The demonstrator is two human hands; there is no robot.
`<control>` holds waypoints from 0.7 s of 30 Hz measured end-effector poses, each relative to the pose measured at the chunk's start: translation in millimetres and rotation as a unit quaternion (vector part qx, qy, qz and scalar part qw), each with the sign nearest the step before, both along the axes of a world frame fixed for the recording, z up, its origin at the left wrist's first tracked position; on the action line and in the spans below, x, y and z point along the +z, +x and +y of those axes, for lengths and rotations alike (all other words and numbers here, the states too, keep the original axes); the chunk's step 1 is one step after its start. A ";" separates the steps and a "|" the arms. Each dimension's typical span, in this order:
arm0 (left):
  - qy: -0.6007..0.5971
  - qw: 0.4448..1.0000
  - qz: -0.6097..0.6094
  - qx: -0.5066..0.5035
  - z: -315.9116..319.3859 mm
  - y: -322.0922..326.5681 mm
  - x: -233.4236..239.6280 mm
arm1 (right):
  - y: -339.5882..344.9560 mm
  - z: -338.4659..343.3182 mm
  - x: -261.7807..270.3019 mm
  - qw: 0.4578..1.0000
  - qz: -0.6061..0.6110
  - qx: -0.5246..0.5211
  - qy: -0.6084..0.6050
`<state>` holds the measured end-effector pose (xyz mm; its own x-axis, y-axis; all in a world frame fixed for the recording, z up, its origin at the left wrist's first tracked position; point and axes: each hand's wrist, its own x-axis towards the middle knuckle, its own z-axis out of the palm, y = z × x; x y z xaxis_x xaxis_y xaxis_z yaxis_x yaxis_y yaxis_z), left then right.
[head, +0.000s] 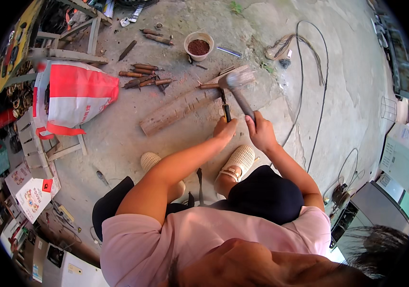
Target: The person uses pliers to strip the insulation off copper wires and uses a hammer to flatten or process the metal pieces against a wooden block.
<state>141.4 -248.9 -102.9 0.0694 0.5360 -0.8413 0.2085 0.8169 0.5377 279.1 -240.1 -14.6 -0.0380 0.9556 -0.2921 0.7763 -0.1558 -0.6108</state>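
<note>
My right hand [263, 132] is closed round the handle of a hammer [243, 101], whose blurred head is over the right part of a wooden board [177, 112] on the floor. My left hand [225, 128] grips the dark handle of a narrow hand tool [227, 112]; its upper end reaches the board beside the hammer head, and its exact kind cannot be told. A brown wooden tool handle [208, 86] lies across the board, its right end hidden behind the hammer head. Several similar wooden handles [145, 66] lie in a loose pile left of the board.
Beyond the board stands a plastic cup [198, 34] of reddish-brown granules, with a blue-silver strip [229, 52] beside it. A red and white bag [81, 80] rests at the left by a wooden stool [93, 36]. A black cable [326, 68] loops over the concrete at the right.
</note>
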 end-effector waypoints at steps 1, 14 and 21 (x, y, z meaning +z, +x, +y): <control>-0.002 1.000 0.003 -0.012 -2.3 0.4 2.5 | 2.6 0.2 -11.1 0.999 -0.039 0.017 -0.007; -0.014 0.999 -0.046 0.021 5.7 -8.5 -2.5 | 104.7 38.0 -52.0 0.955 -0.201 -0.212 0.057; -0.045 0.998 -0.046 0.003 4.8 -3.6 -12.3 | 137.3 9.9 -109.4 0.928 -0.317 -0.196 0.019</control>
